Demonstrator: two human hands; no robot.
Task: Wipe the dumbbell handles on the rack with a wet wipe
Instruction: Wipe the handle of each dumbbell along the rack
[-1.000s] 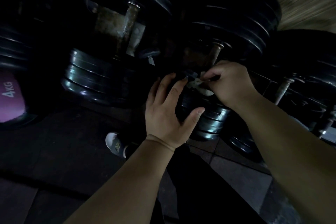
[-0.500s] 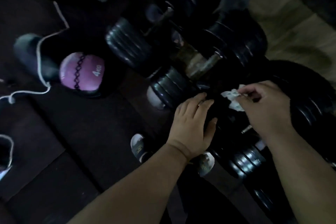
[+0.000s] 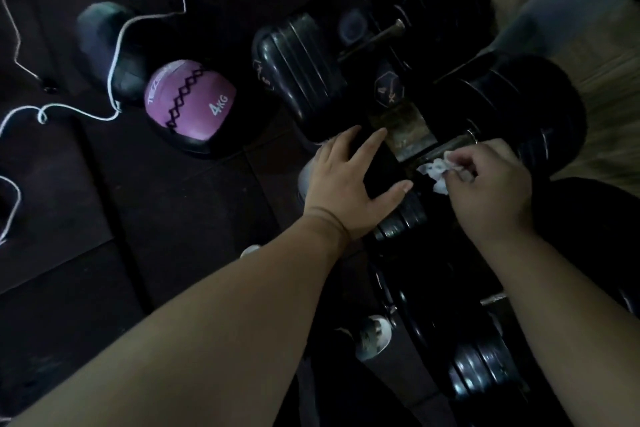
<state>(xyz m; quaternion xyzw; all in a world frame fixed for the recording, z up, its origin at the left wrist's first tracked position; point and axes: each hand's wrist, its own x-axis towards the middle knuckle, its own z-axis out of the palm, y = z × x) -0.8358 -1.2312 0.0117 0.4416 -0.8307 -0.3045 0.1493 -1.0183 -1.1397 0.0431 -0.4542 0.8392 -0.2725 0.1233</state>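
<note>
Wet wipe (image 3: pixel 434 172), pinched in the right grip (image 3: pixel 485 191), is now right by a different dumbbell handle (image 3: pixel 453 146), left grip (image 3: pixel 346 184) still spread flat on the plates (image 3: pixel 403 218), so the next handle's starting, I reckon.

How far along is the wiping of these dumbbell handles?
Done: nothing certain; it is too dim to tell wiped handles from unwiped. In hand: the right hand pinches a crumpled wet wipe at one dumbbell handle, while the left hand rests flat on the weights beside it. Left, probably: the upper handle and the lower handle, both away from the wipe.
</note>
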